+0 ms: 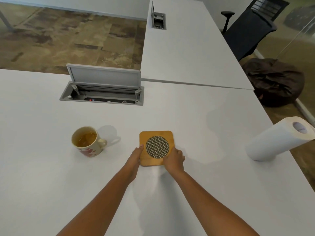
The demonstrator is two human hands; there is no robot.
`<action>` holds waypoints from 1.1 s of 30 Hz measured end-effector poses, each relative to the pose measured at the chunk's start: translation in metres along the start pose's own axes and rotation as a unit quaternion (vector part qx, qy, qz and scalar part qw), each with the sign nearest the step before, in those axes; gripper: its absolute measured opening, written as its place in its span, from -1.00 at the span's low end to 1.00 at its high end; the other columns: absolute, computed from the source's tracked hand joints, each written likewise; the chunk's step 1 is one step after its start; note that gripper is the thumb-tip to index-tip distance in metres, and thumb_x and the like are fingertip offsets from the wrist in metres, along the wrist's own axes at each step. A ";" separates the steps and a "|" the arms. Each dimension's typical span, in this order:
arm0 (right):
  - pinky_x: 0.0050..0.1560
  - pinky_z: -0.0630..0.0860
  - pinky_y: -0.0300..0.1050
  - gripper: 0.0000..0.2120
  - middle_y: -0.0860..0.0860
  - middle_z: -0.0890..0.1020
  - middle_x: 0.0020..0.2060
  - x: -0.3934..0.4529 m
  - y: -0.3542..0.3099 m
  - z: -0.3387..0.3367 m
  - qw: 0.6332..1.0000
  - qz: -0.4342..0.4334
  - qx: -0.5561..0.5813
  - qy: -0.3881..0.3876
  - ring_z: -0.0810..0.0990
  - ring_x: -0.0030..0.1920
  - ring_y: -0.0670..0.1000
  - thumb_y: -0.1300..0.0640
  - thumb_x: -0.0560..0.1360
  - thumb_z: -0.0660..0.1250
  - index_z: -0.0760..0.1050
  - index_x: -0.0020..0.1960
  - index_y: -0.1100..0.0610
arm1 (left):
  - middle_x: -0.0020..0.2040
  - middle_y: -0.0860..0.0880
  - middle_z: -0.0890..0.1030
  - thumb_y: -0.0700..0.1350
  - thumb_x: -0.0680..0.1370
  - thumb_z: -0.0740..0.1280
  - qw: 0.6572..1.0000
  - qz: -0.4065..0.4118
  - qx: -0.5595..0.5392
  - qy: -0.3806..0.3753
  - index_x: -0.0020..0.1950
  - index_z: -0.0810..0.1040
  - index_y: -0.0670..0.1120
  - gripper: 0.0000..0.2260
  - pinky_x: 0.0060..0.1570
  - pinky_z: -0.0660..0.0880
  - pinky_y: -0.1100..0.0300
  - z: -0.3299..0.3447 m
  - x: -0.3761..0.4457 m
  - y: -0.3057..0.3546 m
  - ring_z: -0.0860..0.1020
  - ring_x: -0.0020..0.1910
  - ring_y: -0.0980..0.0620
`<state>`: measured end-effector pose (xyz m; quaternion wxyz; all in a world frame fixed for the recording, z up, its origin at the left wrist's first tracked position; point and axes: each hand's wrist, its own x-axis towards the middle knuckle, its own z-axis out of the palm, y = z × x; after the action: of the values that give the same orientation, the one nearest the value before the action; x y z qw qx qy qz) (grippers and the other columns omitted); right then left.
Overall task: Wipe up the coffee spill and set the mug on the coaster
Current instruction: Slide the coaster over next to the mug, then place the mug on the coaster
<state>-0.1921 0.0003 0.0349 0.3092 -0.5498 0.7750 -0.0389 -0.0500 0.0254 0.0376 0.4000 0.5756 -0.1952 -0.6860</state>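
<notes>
Both hands grip the coaster point(156, 148) flat on the table point(42, 167): left hand point(135, 156) on its left edge, right hand point(173, 160) on its near-right corner. Mug point(87, 142) stands apart, left; paper towel roll point(279, 138) overhangs the right edge; open cable box point(102, 94) beyond.
</notes>
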 end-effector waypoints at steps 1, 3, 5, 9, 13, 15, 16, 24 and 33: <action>0.25 0.31 -0.03 -0.65 0.18 0.39 0.25 0.000 0.000 0.000 1.000 -0.004 -0.004 0.001 0.34 0.25 0.20 0.20 0.52 0.17 0.29 0.29 0.25 | 0.38 -0.03 0.41 0.10 0.58 0.14 1.000 0.004 -0.004 -0.001 0.43 0.27 -0.07 -0.54 0.39 0.23 0.10 0.000 0.000 0.000 0.36 0.34 0.03; 0.28 0.28 -0.04 -0.66 0.19 0.42 0.23 0.001 0.001 0.001 1.000 -0.012 -0.014 0.002 0.35 0.25 0.18 0.20 0.51 0.17 0.30 0.27 0.26 | 0.36 -0.03 0.44 0.09 0.58 0.13 1.000 0.011 -0.006 -0.006 0.40 0.31 -0.07 -0.57 0.34 0.27 0.14 0.000 -0.002 -0.002 0.40 0.30 0.05; 0.27 0.25 -0.06 -0.66 0.17 0.44 0.23 0.002 0.002 0.001 1.000 -0.014 -0.020 0.004 0.36 0.25 0.16 0.19 0.51 0.18 0.31 0.25 0.26 | 0.39 -0.02 0.39 0.10 0.58 0.12 1.000 0.016 -0.001 -0.009 0.42 0.28 -0.07 -0.54 0.36 0.24 0.12 -0.001 -0.004 -0.004 0.38 0.33 0.05; 0.24 0.27 -0.08 -0.63 0.16 0.43 0.25 0.000 0.000 -0.001 1.000 -0.017 0.003 0.011 0.34 0.28 0.17 0.20 0.49 0.19 0.31 0.28 0.26 | 0.36 0.03 0.38 0.07 0.58 0.15 0.998 0.032 0.034 0.041 0.36 0.33 -0.04 -0.62 0.31 0.21 0.14 -0.003 -0.012 -0.003 0.26 0.41 -0.02; 0.36 0.24 -0.05 -0.49 0.13 0.32 0.38 -0.008 -0.018 0.000 0.996 -0.055 0.074 0.016 0.22 0.41 0.13 0.22 0.50 0.21 0.19 0.43 0.19 | 0.32 -0.10 0.45 -0.14 0.58 0.17 0.953 0.130 0.176 0.208 0.31 0.41 -0.12 -0.70 0.20 0.33 0.14 -0.013 -0.025 0.003 0.42 0.27 -0.05; 0.39 0.25 -0.05 -0.46 0.11 0.28 0.42 -0.012 -0.035 0.002 0.992 -0.076 0.101 0.008 0.21 0.44 0.09 0.22 0.51 0.21 0.16 0.46 0.16 | 0.24 -0.11 0.49 -0.21 0.56 0.17 0.922 0.204 0.210 0.255 0.21 0.48 -0.10 -0.76 0.13 0.39 0.16 -0.022 -0.033 0.011 0.46 0.13 0.01; 0.40 0.24 -0.06 -0.46 0.09 0.27 0.43 -0.014 -0.045 0.004 0.990 -0.091 0.111 0.000 0.20 0.45 0.07 0.22 0.52 0.21 0.15 0.46 0.16 | 0.19 -0.10 0.51 -0.24 0.55 0.17 0.906 0.241 0.217 0.270 0.16 0.49 -0.08 -0.78 0.08 0.38 0.18 -0.026 -0.037 0.017 0.46 0.08 0.03; 0.25 0.20 -0.26 -0.47 0.04 0.22 0.47 -0.034 -0.120 0.022 0.957 -0.218 0.165 -0.097 0.23 0.44 0.02 0.32 0.53 0.08 0.15 0.47 0.09 | 0.20 -0.17 0.46 -0.21 0.59 0.14 0.836 0.386 0.131 0.368 0.21 0.44 -0.20 -0.78 0.22 0.40 -0.12 -0.080 -0.056 0.061 0.44 0.20 -0.17; 0.25 0.30 -0.17 -0.48 0.03 0.28 0.45 -0.045 -0.167 0.056 0.947 -0.203 0.170 -0.182 0.30 0.40 0.06 0.34 0.55 0.02 0.16 0.46 0.03 | 0.44 -0.03 0.32 0.03 0.63 0.02 0.920 0.220 -0.063 0.320 0.43 0.28 -0.06 -0.61 0.39 0.20 0.08 -0.145 -0.054 0.064 0.27 0.42 -0.01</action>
<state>-0.0152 -0.0104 0.0758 0.5198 -0.6323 0.5593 -0.1312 0.1088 0.0567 0.0803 0.6170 0.6807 -0.1350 -0.3711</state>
